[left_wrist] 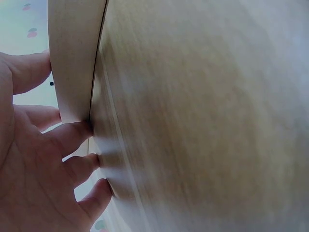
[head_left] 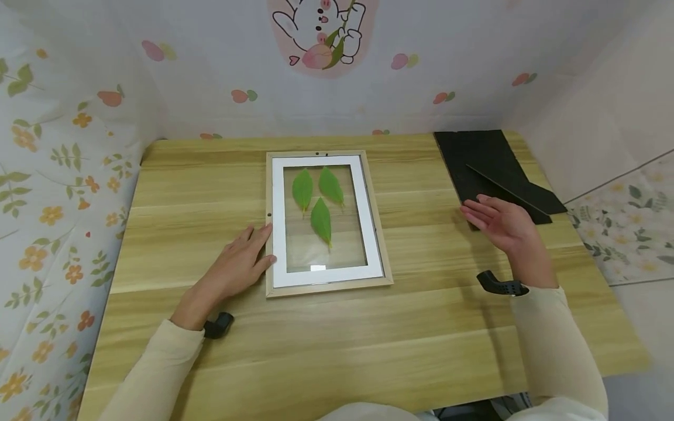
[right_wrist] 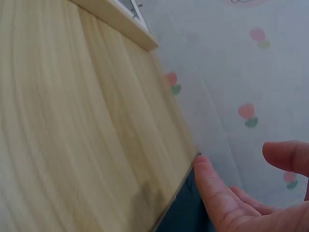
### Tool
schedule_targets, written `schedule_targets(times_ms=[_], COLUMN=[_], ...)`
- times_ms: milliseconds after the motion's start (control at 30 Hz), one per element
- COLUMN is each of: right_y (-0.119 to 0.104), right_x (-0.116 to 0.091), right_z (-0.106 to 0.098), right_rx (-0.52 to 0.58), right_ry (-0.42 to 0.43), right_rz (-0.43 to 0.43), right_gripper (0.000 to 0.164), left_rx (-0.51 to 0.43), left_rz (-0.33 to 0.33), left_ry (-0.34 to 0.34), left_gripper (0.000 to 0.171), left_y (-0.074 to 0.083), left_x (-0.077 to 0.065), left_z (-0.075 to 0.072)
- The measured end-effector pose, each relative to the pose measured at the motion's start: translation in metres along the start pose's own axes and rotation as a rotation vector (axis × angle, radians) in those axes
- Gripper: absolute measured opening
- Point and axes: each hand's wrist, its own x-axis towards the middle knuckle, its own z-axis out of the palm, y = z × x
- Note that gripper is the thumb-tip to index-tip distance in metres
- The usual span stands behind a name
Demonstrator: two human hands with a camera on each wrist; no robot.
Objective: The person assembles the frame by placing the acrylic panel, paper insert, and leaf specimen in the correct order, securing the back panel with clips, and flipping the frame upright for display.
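Observation:
A wooden picture frame with a white mat lies on the table, and three green leaves show in its clear window. At its left side my left hand rests with fingertips and thumb touching the wood. The left wrist view shows those fingers spread along the frame's side. Off to the right, my right hand hovers with its palm turned up, holding nothing. Close by lies a black backing board with a flap standing up from it.
The wood-grain table carries these things. A printed curtain hangs behind it, and a floral cloth hangs on the left. Each wrist wears a black band.

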Motion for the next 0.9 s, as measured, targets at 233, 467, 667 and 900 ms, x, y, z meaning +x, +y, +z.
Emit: schedule_targets(times_ms=[233,467,667,900], right_y=[-0.004,-0.006,-0.012,-0.019], right_x=[-0.004,-0.004,-0.001,0.001], right_z=[-0.038,-0.079,-0.105,-0.124], right_rx=[0.142,0.225,0.323,0.371], right_ry=[0.014,0.080,0.114,0.173], right_rz=[0.011,-0.014,-0.046,-0.061], right_gripper=[0.025,0.063,0.052,0.065], left_rx=[-0.004,-0.001,-0.005,-0.003], left_rz=[0.007,0.011,0.006,0.007], left_ry=[0.012,0.010,0.007,0.013], left_gripper=[0.069,0.069,0.069,0.069], left_y=[-0.001,-0.002,-0.002,-0.003], left_x=[-0.001,-0.001,0.000,0.000], left_z=[0.001,0.001,0.001,0.001])
